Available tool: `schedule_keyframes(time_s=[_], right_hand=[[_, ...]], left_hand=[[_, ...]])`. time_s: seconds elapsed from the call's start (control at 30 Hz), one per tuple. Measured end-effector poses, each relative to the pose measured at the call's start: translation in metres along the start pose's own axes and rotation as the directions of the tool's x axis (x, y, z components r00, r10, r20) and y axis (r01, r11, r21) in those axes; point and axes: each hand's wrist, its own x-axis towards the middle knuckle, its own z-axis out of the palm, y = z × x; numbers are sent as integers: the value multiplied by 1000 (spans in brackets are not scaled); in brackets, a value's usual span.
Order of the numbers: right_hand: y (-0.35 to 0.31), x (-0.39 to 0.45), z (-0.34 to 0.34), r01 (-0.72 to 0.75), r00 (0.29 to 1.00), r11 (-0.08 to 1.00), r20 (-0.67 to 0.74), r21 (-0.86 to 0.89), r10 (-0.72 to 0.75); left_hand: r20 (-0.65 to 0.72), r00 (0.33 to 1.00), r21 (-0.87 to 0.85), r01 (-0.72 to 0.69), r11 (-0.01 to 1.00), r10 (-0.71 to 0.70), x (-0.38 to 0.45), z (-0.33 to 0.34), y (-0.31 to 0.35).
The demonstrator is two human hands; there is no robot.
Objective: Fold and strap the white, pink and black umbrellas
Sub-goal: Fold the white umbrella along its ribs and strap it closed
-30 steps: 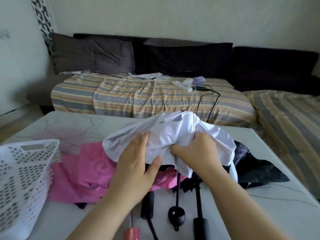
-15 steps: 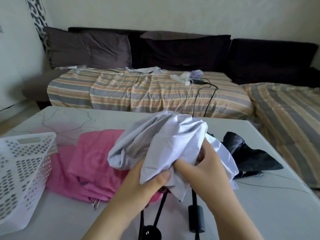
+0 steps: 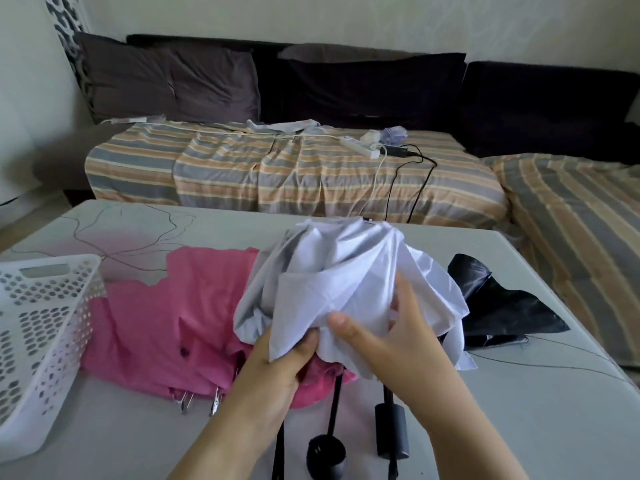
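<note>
While hands grip it, white umbrella canopy bunches, crumpled, glossy.

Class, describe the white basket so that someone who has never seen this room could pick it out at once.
Start at the grey table in front of the striped sofa cover. Go to its left edge, beside the pink umbrella spread flat there. The white basket is the only stiff plastic thing there, its walls pierced with round holes and a handle slot in its rim.

Pale plain wall at the back. Against it, dark sofa with grey cushions, seat under striped orange-grey cover. Nearer, pale grey counter. Soft daylight throughout.
</note>
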Motion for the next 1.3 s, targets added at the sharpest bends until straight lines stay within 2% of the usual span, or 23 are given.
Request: schedule_keyframes(time_s=[0.17,0.3,0.43,0.47,0.5,0.53,0.57,0.6,0.67,0.73,0.8,0.87,0.9,0.93,0.97,1.0,1.03,1.07,1.1,1.13,1.17,1.23,1.3], right_hand=[[6,3,1,48,999,997,0,57,-48],[14,4,2,48,999,987,-24,155,-45],[21,9,-8,66,992,949,-126,309,-28],[23,10,-12,53,988,934,-155,353,2],[25,11,-16,40,983,923,-183,382,33],[26,12,-19,34,977,922,-208,385,50],[26,12,-23,39,971,930,-232,366,50],[26,12,-27,48,965,943,-259,330,41],[23,11,-36,61,945,969,-327,241,22],[21,9,-48,60,923,983,-386,171,11],[17,6,-59,44,904,989,-427,144,22],[15,4,-66,23,887,988,-459,156,52],[13,3,-68,7,881,988,-469,152,66],[13,2,-67,-22,876,991,-474,135,84],[13,1,-66,-53,874,993,-476,106,98],[12,0,-63,-81,875,994,-473,74,107],[11,-1,-59,-101,880,994,-463,44,110],[10,-3,-54,-110,892,994,-438,18,107],[8,-4,-49,-111,909,994,-405,-1,101],[5,-5,-43,-107,924,994,-369,-3,98],[3,-7,-37,-100,938,995,-334,10,98],[1,-9,-25,-83,961,994,-259,66,98],[3,-11,-16,-72,976,989,-197,127,96]], left_hand=[[65,997,82,26,996,-32,0,-3,-1],[-8,998,247,-65,967,69,-2,1,6],[131,991,445,-96,890,42,-5,4,3],[150,988,537,-109,836,33,-4,2,-2],[142,989,686,-128,716,41,-1,-2,-8],[119,990,841,-141,522,76,2,-7,-15],[90,988,938,-126,323,123,8,-13,-22],[84,986,979,-109,170,145,12,-19,-27],[93,981,993,-104,54,168,15,-25,-27],[131,963,988,-146,47,237,20,-34,-28],[77,936,991,-111,81,344,20,-38,-24],[-53,927,965,-48,258,372,18,-29,-12],[-138,906,916,-37,399,400,13,-24,-4],[-203,873,859,-58,508,444,7,-21,5],[-207,798,839,-153,523,566,0,-14,18],[-143,692,854,-275,442,707,-9,-1,35],[-1,599,864,-402,302,801,-21,14,49],[184,537,850,-508,141,823,-31,27,53],[332,540,825,-563,39,773,-37,38,50],[398,602,822,-569,22,692,-37,44,43],[383,702,840,-535,90,601,-33,46,35],[142,923,911,-263,318,358,-26,46,21],[66,986,815,-142,562,154,-23,39,16]])
